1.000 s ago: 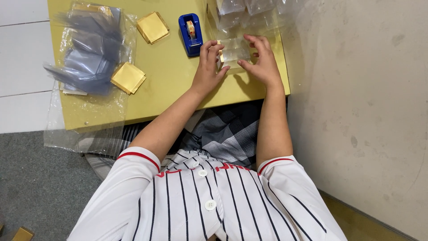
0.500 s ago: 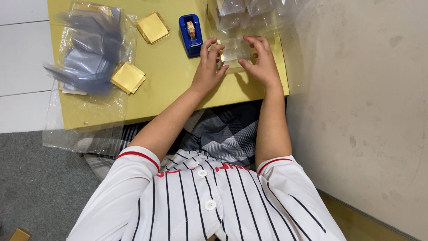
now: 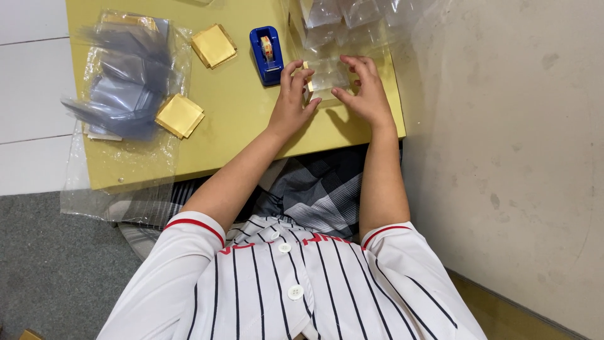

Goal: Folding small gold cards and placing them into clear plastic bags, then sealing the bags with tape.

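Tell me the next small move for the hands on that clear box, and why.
Probably reach the left hand to the tape dispenser. Both hands already grip the clear box on the table, the right hand steadying its far side, and the dispenser stands just beside the left fingers. I cannot tell whether the box flaps are fully closed, so check that first.

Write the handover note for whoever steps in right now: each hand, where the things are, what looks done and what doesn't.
Left hand: fingers curled on the left edge of the small clear box. Right hand: fingers spread on its right side. Both hold it on the yellow table.
Blue tape dispenser stands just left of the box.
Two stacks of gold squares: one beside the dispenser, one at the pile of grey plastic sleeves.
Clear boxes are piled at the far edge, seemingly finished.
Both gold stacks lie untouched. Whether the held box is taped, I cannot tell.
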